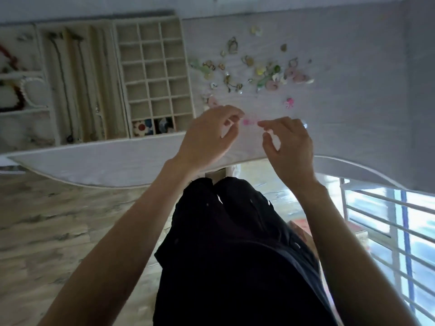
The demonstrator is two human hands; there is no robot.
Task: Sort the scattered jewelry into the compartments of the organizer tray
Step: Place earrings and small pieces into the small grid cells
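Note:
A cream organizer tray (pixel 122 74) lies at the left of the white table, with a grid of small square compartments and long slots holding necklaces. The nearest grid cells hold flower earrings (pixel 141 128). Scattered jewelry (pixel 256 69) lies on the table to the right of the tray. My left hand (pixel 207 135) and my right hand (pixel 286 140) meet above the table's near edge. Between their fingertips they pinch a small pink piece (pixel 248 122). Another pink piece (pixel 289 103) lies just beyond my right hand.
Bracelets and a pearl ring-shaped piece (pixel 30 92) fill the tray's leftmost sections. The table's near edge (pixel 117 158) curves in front of my legs. A white railing (pixel 388 220) stands at the lower right, over wood-look flooring.

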